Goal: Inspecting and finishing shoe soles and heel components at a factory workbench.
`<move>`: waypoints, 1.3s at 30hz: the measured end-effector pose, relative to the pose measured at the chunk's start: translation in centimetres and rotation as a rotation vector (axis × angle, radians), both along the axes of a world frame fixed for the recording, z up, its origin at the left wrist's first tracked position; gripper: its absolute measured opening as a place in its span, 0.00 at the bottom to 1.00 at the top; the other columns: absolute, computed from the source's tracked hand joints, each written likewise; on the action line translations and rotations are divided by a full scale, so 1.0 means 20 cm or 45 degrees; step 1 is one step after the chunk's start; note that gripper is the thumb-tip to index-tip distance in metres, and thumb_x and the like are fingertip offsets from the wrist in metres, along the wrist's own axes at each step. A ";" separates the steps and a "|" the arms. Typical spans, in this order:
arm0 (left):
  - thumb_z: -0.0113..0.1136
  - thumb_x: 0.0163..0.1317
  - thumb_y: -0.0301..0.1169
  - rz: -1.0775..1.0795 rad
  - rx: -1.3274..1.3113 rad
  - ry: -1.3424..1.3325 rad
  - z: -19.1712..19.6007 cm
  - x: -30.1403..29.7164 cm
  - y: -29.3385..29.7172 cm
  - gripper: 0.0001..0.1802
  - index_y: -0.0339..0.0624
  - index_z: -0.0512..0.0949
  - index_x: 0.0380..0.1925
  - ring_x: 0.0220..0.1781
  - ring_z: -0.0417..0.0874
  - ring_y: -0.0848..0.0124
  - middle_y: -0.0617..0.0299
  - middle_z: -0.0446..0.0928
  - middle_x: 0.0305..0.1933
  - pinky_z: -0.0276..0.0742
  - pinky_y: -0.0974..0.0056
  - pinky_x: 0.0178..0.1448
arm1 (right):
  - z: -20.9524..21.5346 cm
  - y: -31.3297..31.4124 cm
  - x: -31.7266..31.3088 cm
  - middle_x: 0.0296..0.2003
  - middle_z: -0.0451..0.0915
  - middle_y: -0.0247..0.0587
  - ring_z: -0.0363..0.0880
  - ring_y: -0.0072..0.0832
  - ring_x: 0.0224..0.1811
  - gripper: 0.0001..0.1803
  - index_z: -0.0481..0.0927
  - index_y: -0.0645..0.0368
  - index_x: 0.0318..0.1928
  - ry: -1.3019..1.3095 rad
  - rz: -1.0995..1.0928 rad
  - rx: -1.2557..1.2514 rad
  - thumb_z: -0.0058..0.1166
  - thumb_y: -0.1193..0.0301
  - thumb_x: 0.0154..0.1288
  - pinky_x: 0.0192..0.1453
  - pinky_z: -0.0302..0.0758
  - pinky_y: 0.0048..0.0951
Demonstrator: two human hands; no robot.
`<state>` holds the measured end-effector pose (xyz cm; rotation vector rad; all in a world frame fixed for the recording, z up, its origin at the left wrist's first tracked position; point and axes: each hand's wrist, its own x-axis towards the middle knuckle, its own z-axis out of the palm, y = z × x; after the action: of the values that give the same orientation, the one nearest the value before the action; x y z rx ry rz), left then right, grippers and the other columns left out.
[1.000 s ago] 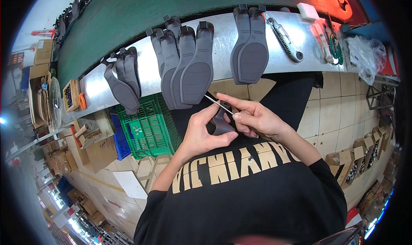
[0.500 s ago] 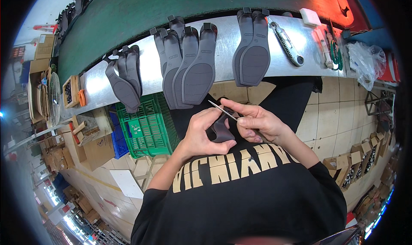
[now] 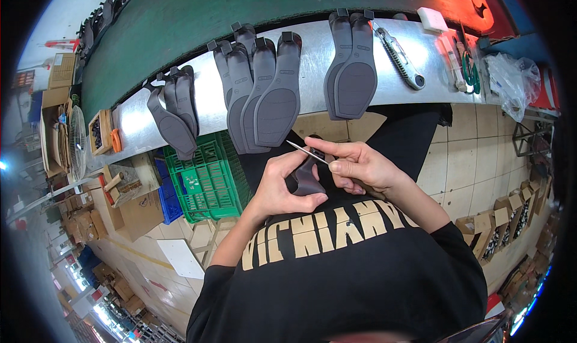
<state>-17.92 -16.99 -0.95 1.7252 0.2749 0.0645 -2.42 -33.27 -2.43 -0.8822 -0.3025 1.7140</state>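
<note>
Both hands meet close in front of the person's chest, over the black shirt with pale lettering. The left hand (image 3: pixel 282 187) is curled shut around a small dark grey sole piece (image 3: pixel 308 178), thumb on top and fingers wrapped beneath it. The right hand (image 3: pixel 357 166) is pinched closed on a thin metal tool (image 3: pixel 306 152), whose slim point sticks out to the left, just above the sole piece and close to the left hand's fingertips.

Farther off runs a metal tabletop (image 3: pixel 396 84) with a green belt (image 3: pixel 240 18) beyond it. Dark grey shoe soles hang over its near edge: a pair on the left (image 3: pixel 174 118), a bunch of four in the middle (image 3: pixel 264 97) and two more on the right (image 3: pixel 351 72). A utility knife (image 3: pixel 399 51) lies to the right of those, with a white block (image 3: pixel 433 18) and green-handled scissors (image 3: pixel 467 69) farther right. Below the tabletop, left of the hands, a green plastic crate (image 3: pixel 207 181) stands on the tiled floor.
</note>
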 end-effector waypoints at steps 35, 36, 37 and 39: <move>0.70 0.37 0.45 -0.036 -0.786 0.126 -0.25 -0.06 0.22 0.30 0.32 0.80 0.36 0.33 0.79 0.72 0.58 0.79 0.30 0.70 0.71 0.37 | -0.02 0.13 -0.07 0.21 0.71 0.25 0.63 0.11 0.20 0.32 0.58 0.43 0.76 -0.440 0.038 0.042 0.44 0.74 0.74 0.25 0.65 0.15; 0.70 0.37 0.45 -0.036 -0.782 0.130 -0.27 -0.07 0.22 0.30 0.32 0.80 0.36 0.33 0.79 0.72 0.58 0.79 0.30 0.70 0.71 0.37 | -0.01 0.14 -0.10 0.21 0.71 0.25 0.64 0.11 0.20 0.34 0.56 0.43 0.77 -0.480 0.001 0.082 0.44 0.75 0.74 0.26 0.66 0.16; 0.70 0.37 0.46 0.011 -0.839 0.126 -0.28 -0.07 0.22 0.30 0.32 0.80 0.36 0.33 0.79 0.71 0.57 0.79 0.29 0.71 0.70 0.38 | -0.02 0.16 -0.12 0.21 0.71 0.26 0.64 0.12 0.21 0.35 0.54 0.43 0.78 -0.547 -0.029 0.071 0.44 0.76 0.74 0.26 0.66 0.17; 0.69 0.37 0.47 0.075 -0.919 0.134 -0.30 -0.07 0.22 0.30 0.32 0.79 0.36 0.32 0.79 0.67 0.53 0.79 0.29 0.72 0.68 0.39 | -0.07 0.17 -0.13 0.21 0.70 0.25 0.64 0.12 0.21 0.34 0.55 0.43 0.78 -0.525 -0.059 0.091 0.44 0.76 0.74 0.26 0.66 0.17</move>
<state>-19.33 -12.68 -6.89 1.0041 0.3727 -0.0771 -5.01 -29.95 -3.75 -1.1782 -0.6089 1.4601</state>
